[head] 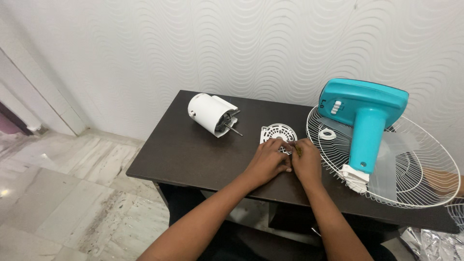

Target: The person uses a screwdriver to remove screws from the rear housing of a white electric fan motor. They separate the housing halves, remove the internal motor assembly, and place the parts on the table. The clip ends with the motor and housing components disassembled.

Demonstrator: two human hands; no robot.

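One white vented cover [277, 133] under two hands [287, 162].

Matt dark wood table [193, 154], glossy white plastic motor housing [205, 112], teal plastic fan base [367, 108], white wire guard [425, 164]

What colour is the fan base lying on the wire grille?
Teal, or turquoise: the fan base lies on the white wire grille, clearest in the head view.

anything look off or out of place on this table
The wire fan guard lies flat and hangs past the dark table's right edge, with the teal fan base tipped over on it. The white motor lies on its side, shaft exposed.
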